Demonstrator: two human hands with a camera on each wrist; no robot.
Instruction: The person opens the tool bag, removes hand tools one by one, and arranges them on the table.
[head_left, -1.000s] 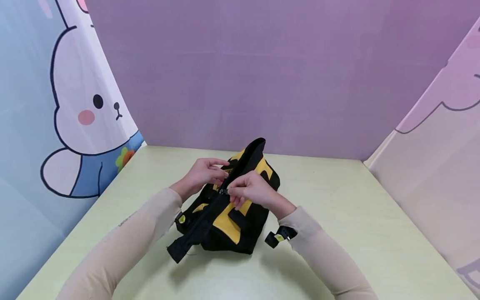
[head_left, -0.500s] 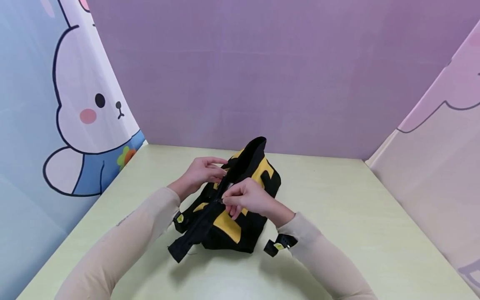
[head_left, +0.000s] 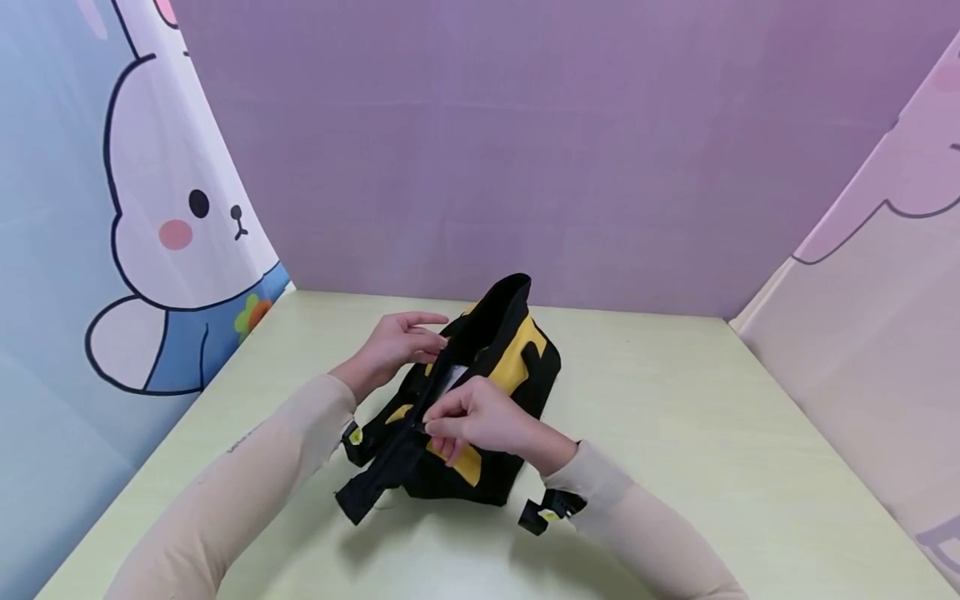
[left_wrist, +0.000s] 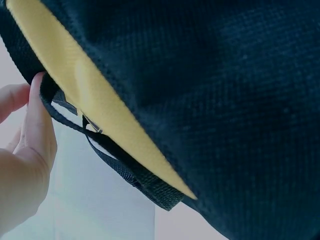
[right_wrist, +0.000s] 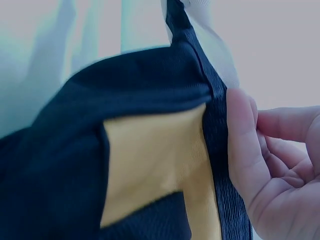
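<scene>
A black and yellow fabric bag (head_left: 517, 367) stands tilted on the table, its long top opening gaping at the far end. Something pale (head_left: 454, 377) shows inside. My right hand (head_left: 480, 417) pinches the small zip pull at the near part of the top zip, thumb against forefinger. On the left side of the opening, my left hand (head_left: 397, 346) holds the bag's edge by the fingertips, its forefinger stretched out. The left wrist view shows that hand (left_wrist: 30, 150) at the black trim beside a webbing loop (left_wrist: 65, 120). A flat black zip end (head_left: 363, 496) juts out toward me.
The pale green table (head_left: 675, 433) runs back to a purple backdrop (head_left: 525, 150). A cartoon-printed cloth (head_left: 172, 208) hangs on the left, another printed cloth (head_left: 885, 333) on the right. Black camera straps (head_left: 551, 510) sit at both wrists.
My right hand has drawn the zip pull toward me and to the left along the zip. The opening is wider and its pale contents show. The left hand has shifted slightly left.
</scene>
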